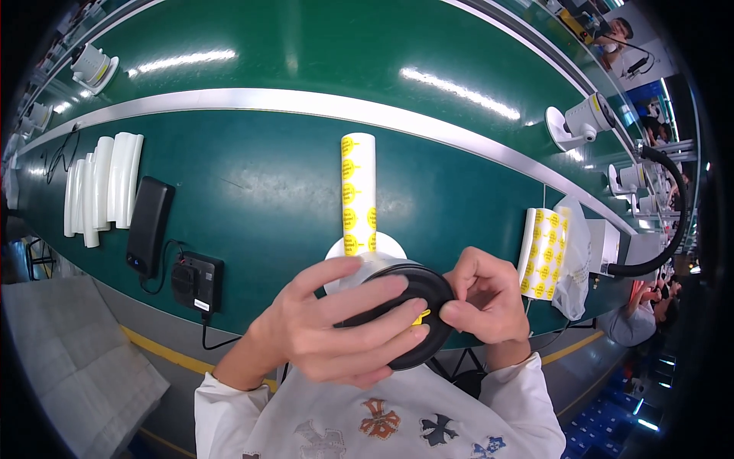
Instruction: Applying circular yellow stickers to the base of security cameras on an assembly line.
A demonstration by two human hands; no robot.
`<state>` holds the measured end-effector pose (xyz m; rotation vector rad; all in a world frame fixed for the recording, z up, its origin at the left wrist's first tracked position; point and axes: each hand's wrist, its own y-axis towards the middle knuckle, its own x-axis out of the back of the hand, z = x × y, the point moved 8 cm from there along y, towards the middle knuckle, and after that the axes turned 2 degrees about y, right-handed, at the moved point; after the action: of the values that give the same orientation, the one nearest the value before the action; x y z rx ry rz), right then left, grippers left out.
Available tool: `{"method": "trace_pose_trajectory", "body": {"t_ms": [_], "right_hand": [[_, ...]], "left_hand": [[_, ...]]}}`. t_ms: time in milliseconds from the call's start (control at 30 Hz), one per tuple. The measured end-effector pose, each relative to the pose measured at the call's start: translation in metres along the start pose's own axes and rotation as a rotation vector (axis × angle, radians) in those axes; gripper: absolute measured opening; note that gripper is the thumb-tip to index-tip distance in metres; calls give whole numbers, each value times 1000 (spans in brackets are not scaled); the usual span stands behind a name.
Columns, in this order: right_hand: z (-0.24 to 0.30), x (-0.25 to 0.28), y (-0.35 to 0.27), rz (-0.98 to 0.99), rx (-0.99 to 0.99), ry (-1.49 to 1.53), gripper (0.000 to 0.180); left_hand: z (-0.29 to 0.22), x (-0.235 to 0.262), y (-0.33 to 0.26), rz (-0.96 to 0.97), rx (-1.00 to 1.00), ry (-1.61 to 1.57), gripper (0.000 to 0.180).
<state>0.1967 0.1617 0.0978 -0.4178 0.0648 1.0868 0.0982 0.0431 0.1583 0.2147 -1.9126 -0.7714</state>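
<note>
A device with a black round front (432,287) and a white round base (391,245) is tilted toward me near the table's front edge. My left hand (325,321) lies across the black front, fingers bent around it. Between those fingers shows a small yellow tab (421,316). At the right rim of the black front, my right hand (489,298) is closed in a pinch; whatever lies between thumb and finger is too small to make out. Just beyond the device, a roll of white sheet with yellow round labels (359,183) lies pointing away from me.
Left on the green table (252,183) lie several white rolls (107,183), a black handheld device (149,226) and a black box with a cable (197,283). To the right are a label sheet (543,252), a clear plastic bag (572,268) and a black flexible hose (677,206). White devices (585,118) stand beyond the rail.
</note>
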Motion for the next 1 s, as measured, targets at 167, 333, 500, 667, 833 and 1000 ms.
{"method": "trace_pose_trajectory", "body": {"t_ms": [167,333,500,667,833,1000], "right_hand": [[11,-2,16,154,516,37,78],[-24,-27,36,485,357,-245,93],[-27,-15,34,228,286,-23,78],[-30,14,12,-226,248,216,103],[-1,-15,10,68,520,387,104],[24,-39,-9,-59,690,105,100]], "left_hand": [[0,1,-15,-173,33,-28,39],[-1,3,-21,-312,67,5,37],[2,8,-26,-414,37,55,40],[55,-12,-55,-587,471,-544,74],[56,-70,-49,-536,800,-1686,110],[37,-96,-48,-266,1079,-1961,109]]}}
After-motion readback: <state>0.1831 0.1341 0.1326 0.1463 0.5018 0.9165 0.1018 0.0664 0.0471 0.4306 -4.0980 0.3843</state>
